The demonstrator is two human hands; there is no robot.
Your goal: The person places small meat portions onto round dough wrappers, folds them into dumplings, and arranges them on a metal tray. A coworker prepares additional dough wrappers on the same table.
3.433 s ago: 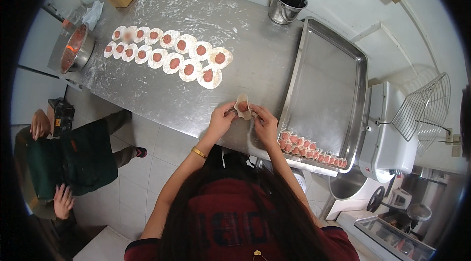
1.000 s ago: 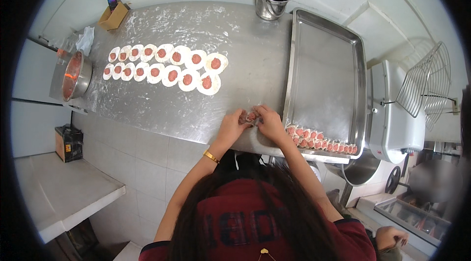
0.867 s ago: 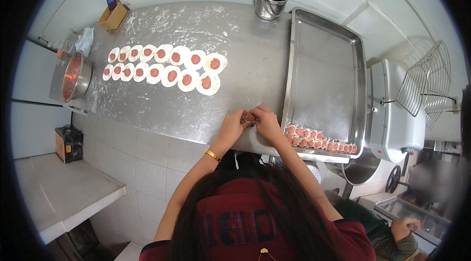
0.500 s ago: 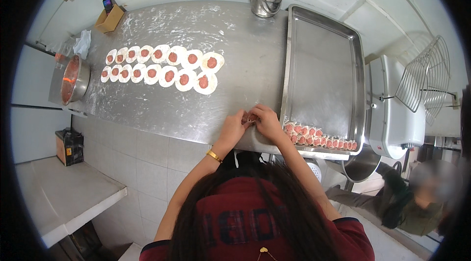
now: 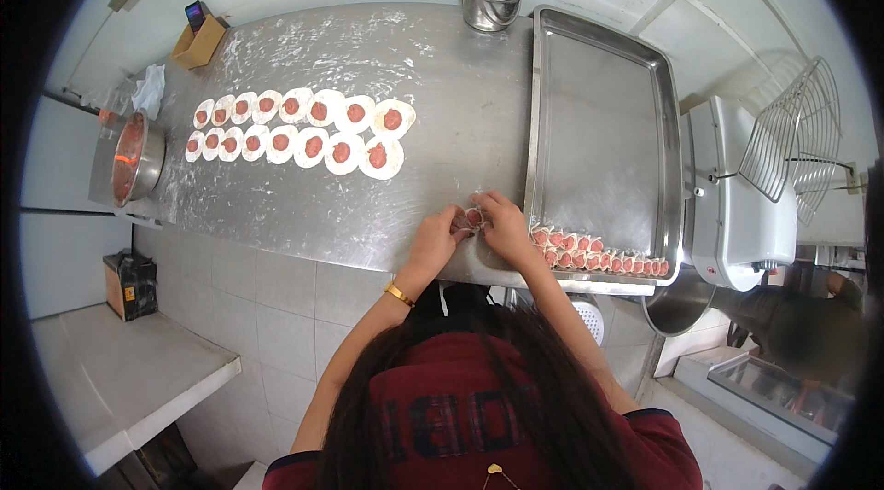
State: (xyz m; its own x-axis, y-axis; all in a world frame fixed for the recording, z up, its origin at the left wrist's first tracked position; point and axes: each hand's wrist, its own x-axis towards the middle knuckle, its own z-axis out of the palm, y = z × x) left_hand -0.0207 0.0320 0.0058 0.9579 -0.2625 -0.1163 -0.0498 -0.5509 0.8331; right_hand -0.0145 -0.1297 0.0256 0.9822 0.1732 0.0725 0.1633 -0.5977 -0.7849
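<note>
Near the table's front edge, my left hand [image 5: 436, 239] and my right hand [image 5: 505, 230] pinch one dumpling [image 5: 473, 218] between them. Pink filling shows at its top, with pale dough gathered round it. To the left, flat round wrappers [image 5: 378, 158] topped with dabs of pink filling lie in two rows on the floured steel table [image 5: 276, 200]. Just right of my right hand is a large metal tray [image 5: 599, 103]. Rows of open-topped dumplings [image 5: 589, 260] line its near end.
A steel bowl of pink filling [image 5: 138, 158] stands at the table's left end. Behind are a cardboard box with a phone [image 5: 198, 43] and a steel bucket [image 5: 494, 2]. A white machine [image 5: 741, 191] and wire racks [image 5: 801, 131] are at right, with another person [image 5: 815, 333] below.
My fingers have shifted around the dumpling, and more of its pink filling shows between them. The other person at right has moved farther back. The view has turned slightly.
</note>
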